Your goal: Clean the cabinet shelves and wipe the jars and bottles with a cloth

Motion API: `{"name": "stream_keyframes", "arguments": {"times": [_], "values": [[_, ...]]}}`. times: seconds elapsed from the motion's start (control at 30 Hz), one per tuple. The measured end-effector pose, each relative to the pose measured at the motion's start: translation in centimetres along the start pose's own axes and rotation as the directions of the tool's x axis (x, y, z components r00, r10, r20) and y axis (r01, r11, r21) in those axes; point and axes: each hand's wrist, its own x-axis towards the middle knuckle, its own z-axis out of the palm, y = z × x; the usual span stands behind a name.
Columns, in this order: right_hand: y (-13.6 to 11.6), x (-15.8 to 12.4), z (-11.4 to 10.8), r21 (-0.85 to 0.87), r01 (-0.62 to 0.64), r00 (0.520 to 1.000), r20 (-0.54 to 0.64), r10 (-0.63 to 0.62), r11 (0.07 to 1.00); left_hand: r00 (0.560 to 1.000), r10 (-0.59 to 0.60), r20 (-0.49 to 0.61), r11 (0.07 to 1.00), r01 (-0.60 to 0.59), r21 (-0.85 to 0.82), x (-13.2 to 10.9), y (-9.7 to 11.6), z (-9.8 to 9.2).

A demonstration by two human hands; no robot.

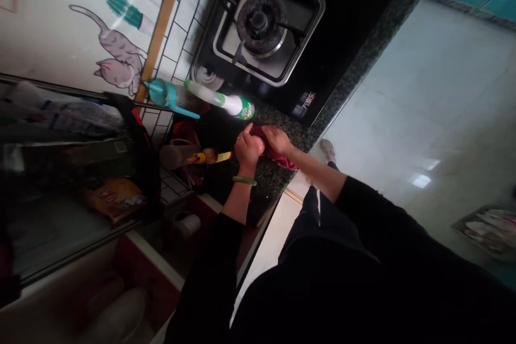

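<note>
A dark red cloth (284, 161) lies bunched on the dark speckled countertop (268, 185), near its front edge. My right hand (277, 141) is closed over the upper part of the cloth, with its fingers bent toward my left hand. My left hand (246, 146), below a green bangle (244, 180), meets the right one at the cloth, and its curled fingers grip the cloth's far end. A pinkish rounded patch shows at the left palm; whether it is skin or a thing held there I cannot tell. The cloth between the hands is mostly hidden.
A green-and-white spray bottle (240, 107) and a turquoise-topped pitcher (164, 93) stand behind my hands. The gas burner (262, 24) lies beyond. Left of my left hand are a yellow-handled item (197, 158) and a cup (177, 155). A shelf (80, 226) holds packets.
</note>
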Motion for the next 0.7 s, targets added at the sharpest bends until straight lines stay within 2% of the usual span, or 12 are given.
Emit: {"name": "stream_keyframes", "arguments": {"times": [0.07,0.13,0.2,0.27,0.33,0.4,0.47,0.5,0.57,0.6,0.67,0.7], "values": [[0.2,0.2,-0.5,-0.003,0.057,0.998,0.027,-0.057,0.998,1.000,0.009,-0.015,1.000,-0.009,0.012,0.0,0.2,0.0],[0.3,-2.5,0.1,0.045,0.073,0.993,-0.091,-0.069,0.996,1.000,0.009,-0.025,1.000,-0.009,0.008,0.0,0.3,-0.1],[0.2,-5.7,1.0,0.121,0.060,0.971,-0.236,-0.030,0.991,1.000,0.010,-0.020,1.000,-0.010,-0.007,-0.1,0.3,-0.1],[0.0,-6.8,1.4,0.162,0.076,0.959,-0.282,-0.027,0.984,1.000,0.015,-0.012,1.000,-0.015,-0.019,-0.1,0.1,-0.1],[-0.5,-4.6,0.9,0.137,0.127,0.976,-0.194,-0.099,0.982,1.000,0.027,-0.008,0.999,-0.027,-0.031,-0.1,-0.2,0.0],[-0.8,-0.2,0.0,0.066,0.169,0.985,0.010,-0.170,0.983,0.999,0.036,-0.028,0.998,-0.038,-0.044,0.0,-0.6,0.3],[-1.0,3.4,-0.8,-0.017,0.142,0.974,0.181,-0.137,0.990,0.998,0.033,-0.060,0.998,-0.037,-0.053,0.0,-0.8,0.5],[-1.0,4.1,-0.9,-0.032,0.135,0.973,0.195,-0.126,0.990,0.997,0.026,-0.071,0.998,-0.029,-0.054,0.0,-0.8,0.5],[-0.9,2.7,-0.4,0.024,0.130,0.988,0.076,-0.131,0.991,0.998,-0.002,-0.066,0.998,-0.002,-0.055,0.0,-0.7,0.5],[-1.0,0.8,0.2,0.085,0.145,0.989,-0.033,-0.142,0.986,0.998,-0.016,-0.053,0.998,0.013,-0.057,0.0,-0.6,0.4],[-1.2,-4.2,2.1,0.232,0.175,0.957,-0.267,-0.111,0.957,0.999,-0.038,-0.033,0.997,0.035,-0.061,-0.1,-0.1,0.3],[-1.3,-6.6,3.1,0.284,0.186,0.941,-0.326,-0.088,0.940,0.999,-0.042,-0.028,0.997,0.040,-0.064,-0.1,0.0,0.3]]}}
